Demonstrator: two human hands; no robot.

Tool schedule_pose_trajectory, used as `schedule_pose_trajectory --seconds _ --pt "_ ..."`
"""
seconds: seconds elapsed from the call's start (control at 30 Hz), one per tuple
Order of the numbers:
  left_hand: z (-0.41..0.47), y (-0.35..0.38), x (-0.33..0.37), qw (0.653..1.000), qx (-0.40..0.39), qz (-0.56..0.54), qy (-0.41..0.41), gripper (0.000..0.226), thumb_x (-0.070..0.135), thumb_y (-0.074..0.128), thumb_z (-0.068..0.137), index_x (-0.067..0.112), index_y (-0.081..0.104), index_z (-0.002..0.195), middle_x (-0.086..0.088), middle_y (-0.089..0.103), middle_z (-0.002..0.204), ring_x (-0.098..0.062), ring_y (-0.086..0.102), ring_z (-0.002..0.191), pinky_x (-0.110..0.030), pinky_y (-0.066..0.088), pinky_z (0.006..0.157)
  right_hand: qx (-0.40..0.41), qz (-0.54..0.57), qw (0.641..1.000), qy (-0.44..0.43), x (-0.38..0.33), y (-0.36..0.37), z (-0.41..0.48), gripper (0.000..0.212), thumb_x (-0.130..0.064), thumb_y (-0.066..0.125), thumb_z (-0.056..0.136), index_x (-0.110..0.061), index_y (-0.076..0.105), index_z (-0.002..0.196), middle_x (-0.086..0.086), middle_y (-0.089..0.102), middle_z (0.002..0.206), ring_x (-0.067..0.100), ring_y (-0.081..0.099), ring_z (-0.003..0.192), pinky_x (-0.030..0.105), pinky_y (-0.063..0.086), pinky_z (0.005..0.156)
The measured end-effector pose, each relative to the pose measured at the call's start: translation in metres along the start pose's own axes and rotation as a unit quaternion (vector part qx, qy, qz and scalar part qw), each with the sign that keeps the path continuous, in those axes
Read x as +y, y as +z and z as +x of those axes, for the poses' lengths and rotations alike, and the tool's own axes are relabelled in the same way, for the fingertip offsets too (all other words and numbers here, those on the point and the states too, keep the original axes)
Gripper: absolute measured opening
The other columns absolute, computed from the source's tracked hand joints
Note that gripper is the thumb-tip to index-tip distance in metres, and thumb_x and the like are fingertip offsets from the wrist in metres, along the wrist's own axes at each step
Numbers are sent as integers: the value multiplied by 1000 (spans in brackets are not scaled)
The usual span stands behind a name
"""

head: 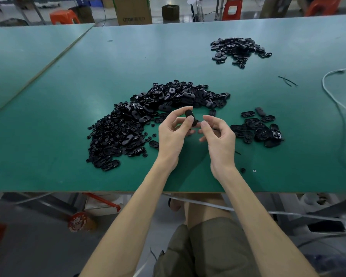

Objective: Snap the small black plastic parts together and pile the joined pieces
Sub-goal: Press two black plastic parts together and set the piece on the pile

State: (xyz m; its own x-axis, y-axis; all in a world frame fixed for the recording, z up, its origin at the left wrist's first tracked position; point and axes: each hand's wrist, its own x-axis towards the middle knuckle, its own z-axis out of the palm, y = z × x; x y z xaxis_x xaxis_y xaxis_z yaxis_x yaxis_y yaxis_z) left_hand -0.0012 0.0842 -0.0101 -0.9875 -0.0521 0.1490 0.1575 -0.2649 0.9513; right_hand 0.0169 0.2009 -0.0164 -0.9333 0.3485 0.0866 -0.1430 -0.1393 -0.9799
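I see the part (pixel 187 113) pinched between left hand (pixel 173 134) thumb and forefinger, above the table (pixel 48 100); right hand (pixel 219 136) curled just beside it, can't tell if pinching anything; big pile (pixel 144 118) left; small pile (pixel 257 130) right; far pile (pixel 238 49) beyond

Big heap (pixel 148 116) lay on tabletop (pixel 48 96), left of and behind your left hand (pixel 172 134). Smaller cluster (pixel 258 128) sat on tabletop right of your right hand (pixel 218 136). Far pile (pixel 238 50) lay back right, well apart from both. One part (pixel 189 114) sat in left hand's fingers, above tabletop, between heap and cluster. Loose cable (pixel 338 108) ran along tabletop's right side.
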Motion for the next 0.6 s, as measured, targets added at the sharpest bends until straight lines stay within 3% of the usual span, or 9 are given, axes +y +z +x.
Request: schedule_pose_trajectory --seconds 0.2,0.33,0.6 --pt "2 -2 -3 999 -28 39 8 30 3 68 97 16 75 123 -5 70 88 -23 62 77 -29 53 75 -5 -2 1000 -2 0 0 -1 8 -15 68 100 -15 74 106 -7 76 89 8 72 81 22 55 67" --pt "1 -2 -3 998 -32 51 6 23 4 75 91 10 76 113 -5 78 99 -10 70 83 -18 52 71 -1 5 1000 3 0 0 -1 7 -13 68 100 -16 74 102 -5 76 83 8 70 75 23 54 66" --pt "1 -2 -6 998 -35 42 5 19 2 75 91 4 78 110 -6 80 99 -7 67 80 -18 51 70 -2 15 1000 -4 -2 -3 -1 12 -7 67 100 -17 73 98 -5 73 76 9 66 71 22 52 62"
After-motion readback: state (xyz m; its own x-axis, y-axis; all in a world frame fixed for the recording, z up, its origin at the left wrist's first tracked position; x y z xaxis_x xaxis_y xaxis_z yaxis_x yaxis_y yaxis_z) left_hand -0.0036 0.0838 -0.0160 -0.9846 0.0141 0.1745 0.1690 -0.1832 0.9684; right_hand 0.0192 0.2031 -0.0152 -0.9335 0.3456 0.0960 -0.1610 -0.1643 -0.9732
